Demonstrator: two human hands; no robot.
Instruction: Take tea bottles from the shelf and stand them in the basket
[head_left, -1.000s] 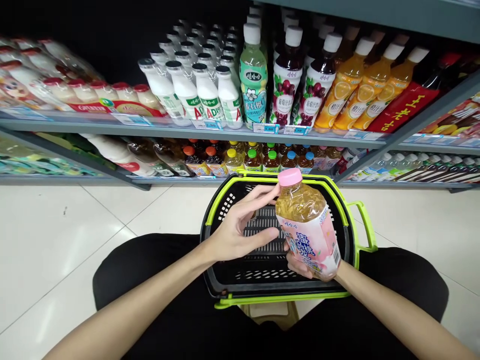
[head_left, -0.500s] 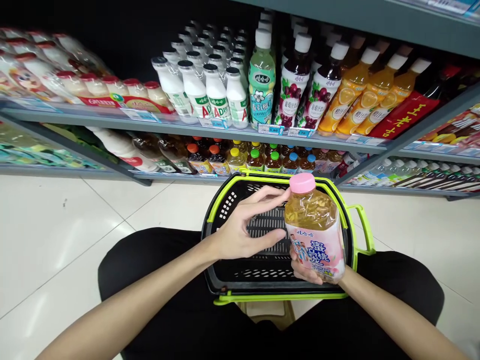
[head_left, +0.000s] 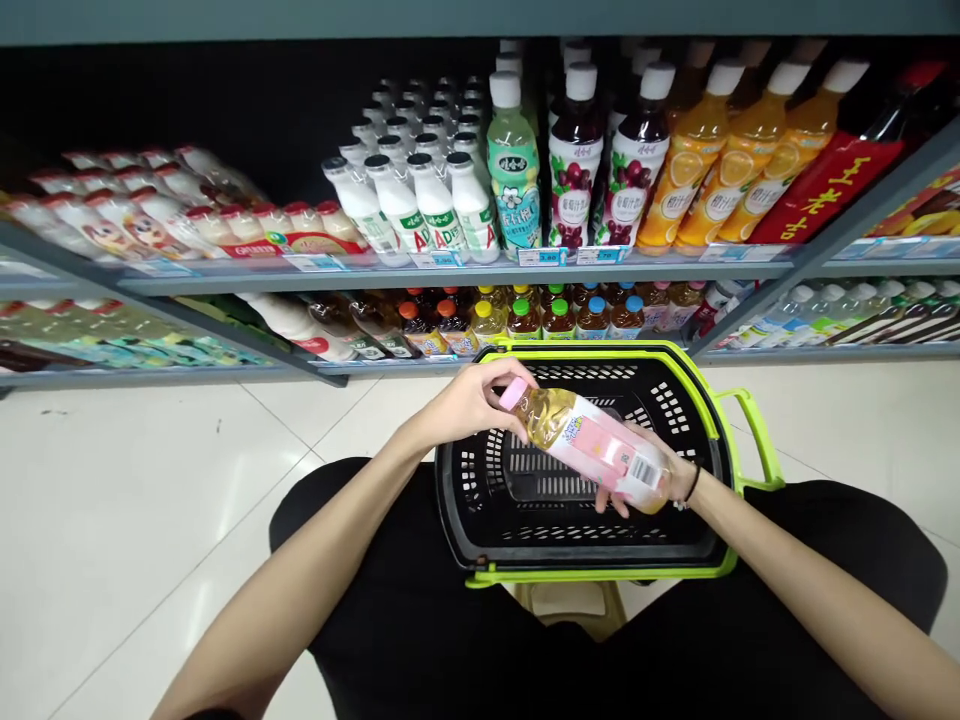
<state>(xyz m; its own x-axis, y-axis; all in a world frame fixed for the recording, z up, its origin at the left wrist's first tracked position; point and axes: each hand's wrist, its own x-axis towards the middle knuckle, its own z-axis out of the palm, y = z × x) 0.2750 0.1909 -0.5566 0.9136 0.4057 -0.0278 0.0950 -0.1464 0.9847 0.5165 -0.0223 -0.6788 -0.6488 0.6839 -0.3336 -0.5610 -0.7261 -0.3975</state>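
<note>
A plastic drink bottle with a pink cap, amber liquid and a pink and white label is tilted almost on its side, barcode facing up. My left hand grips its cap end with thumb and fingers. Under the bottle's base end, my right hand is wrapped round it, most of its fingers hidden beneath. Both hands are above a black shopping basket with lime-green handles, which stands between my knees. Through the gaps around the bottle I see the basket's slotted floor.
Ahead is a grey shelf with white milk-drink bottles, a green bottle, grape juice and orange juice. Small bottles with coloured caps fill the lower shelf. Pale floor tiles lie around. Part of a stool shows below.
The bottle has gone from nearly upright to tilted left and turned, showing its barcode side. My left hand has closed on the cap end. The view has shifted slightly.
</note>
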